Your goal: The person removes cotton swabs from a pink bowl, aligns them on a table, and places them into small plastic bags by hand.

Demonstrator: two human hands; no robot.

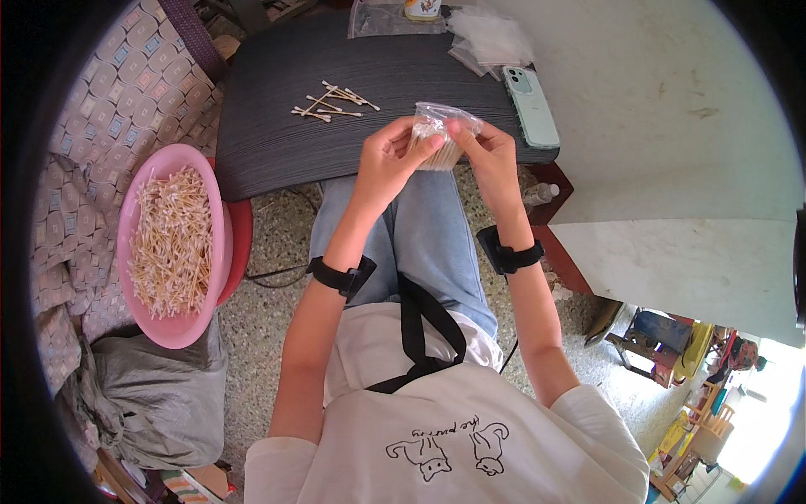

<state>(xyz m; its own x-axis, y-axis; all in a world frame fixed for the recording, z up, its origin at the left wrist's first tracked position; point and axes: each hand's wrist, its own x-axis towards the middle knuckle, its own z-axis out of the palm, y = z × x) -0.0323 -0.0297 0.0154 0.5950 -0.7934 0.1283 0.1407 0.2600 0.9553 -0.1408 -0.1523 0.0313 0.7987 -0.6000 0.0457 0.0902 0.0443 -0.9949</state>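
Hands are raised just above the near edge of the dark desk (277,126): a small clear bag (441,134) of cotton swabs is pinched by the left hand (390,155) and the right hand (491,155). Loose swabs (332,102) are scattered on the desk beyond the bag; a pink bowl (172,323) of swabs is seen left of it, a phone (531,105) at its right end.

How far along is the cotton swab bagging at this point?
Done: none visible. In hand: the left hand and right hand hold a clear bag with swabs inside. Left: loose swabs on the dark board and a pink basin full of them.
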